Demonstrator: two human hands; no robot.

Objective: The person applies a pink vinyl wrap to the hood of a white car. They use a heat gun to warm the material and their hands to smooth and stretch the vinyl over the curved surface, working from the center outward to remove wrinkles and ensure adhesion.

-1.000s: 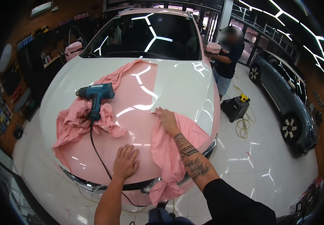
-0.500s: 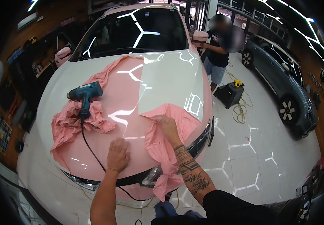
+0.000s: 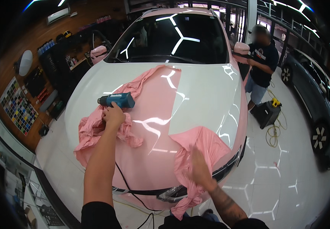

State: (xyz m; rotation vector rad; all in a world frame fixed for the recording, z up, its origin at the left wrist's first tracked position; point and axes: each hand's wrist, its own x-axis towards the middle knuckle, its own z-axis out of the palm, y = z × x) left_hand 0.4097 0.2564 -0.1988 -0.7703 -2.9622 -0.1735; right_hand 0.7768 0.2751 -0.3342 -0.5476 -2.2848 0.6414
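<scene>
On the car hood point(image 3: 149, 160) lies a blue-green heat gun point(image 3: 122, 100) with a dark cord. My left hand point(image 3: 113, 114) is closed round its handle, over a crumpled heap of pink film point(image 3: 90, 131). At the hood's front right, a loose fold of pink film point(image 3: 214, 149) is peeled back, its bunched end hanging over the front edge. My right hand point(image 3: 199, 168) is over this fold, slightly blurred, fingers stretched out and gripping nothing visible. Pink covers the hood's middle strip and front; white surface shows on both sides.
Another person point(image 3: 262, 61) stands by the car's right mirror point(image 3: 242, 48), holding a pink strip. A black box point(image 3: 266, 113) with a yellow cord is on the floor, near a dark car point(image 3: 310, 99). A colour swatch board point(image 3: 18, 107) hangs on the left wall.
My left hand has gone from the hood's front to the heat gun's handle and grasped it. My right hand has let go of the film's edge and moved lower. The view has shifted left.
</scene>
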